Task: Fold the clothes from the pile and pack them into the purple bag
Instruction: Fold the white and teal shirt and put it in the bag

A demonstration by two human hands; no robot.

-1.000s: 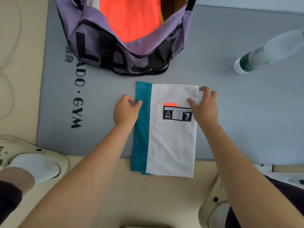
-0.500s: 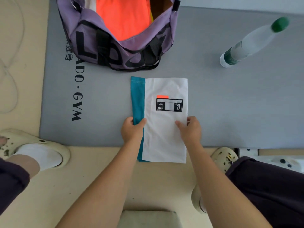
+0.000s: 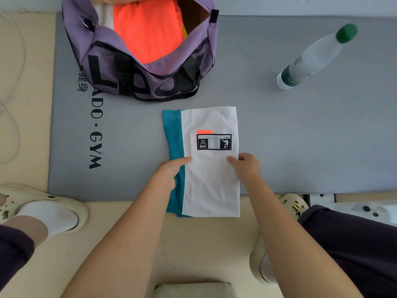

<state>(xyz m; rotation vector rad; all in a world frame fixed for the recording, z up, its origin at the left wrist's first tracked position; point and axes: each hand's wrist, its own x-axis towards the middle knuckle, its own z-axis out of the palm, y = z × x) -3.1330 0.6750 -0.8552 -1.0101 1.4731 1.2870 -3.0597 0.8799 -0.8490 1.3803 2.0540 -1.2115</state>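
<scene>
A folded garment (image 3: 210,179), white with a teal band down its left side and a small black-and-white label topped by an orange patch, lies flat as a tall rectangle, its far part on the grey gym mat (image 3: 300,136) and its near end hanging over onto the beige floor (image 3: 107,244). The left hand (image 3: 171,171) rests on the garment at the seam between teal and white, fingers stretched flat and pointing right, its grip slack and closed round nothing. The right hand (image 3: 247,166) sits at the garment's right edge, just below the label, with fingers curled at the cloth; whether its grip actually pinches the edge I cannot tell. The purple bag (image 3: 150,67) stands open on the mat beyond the garment, apart from it, with an orange folded piece (image 3: 148,31) and a strip of white cloth inside. A clear water bottle (image 3: 311,61) with a green cap stands on the mat well to the right. 2 cream clogs (image 3: 53,211) show at the near edges.
</scene>
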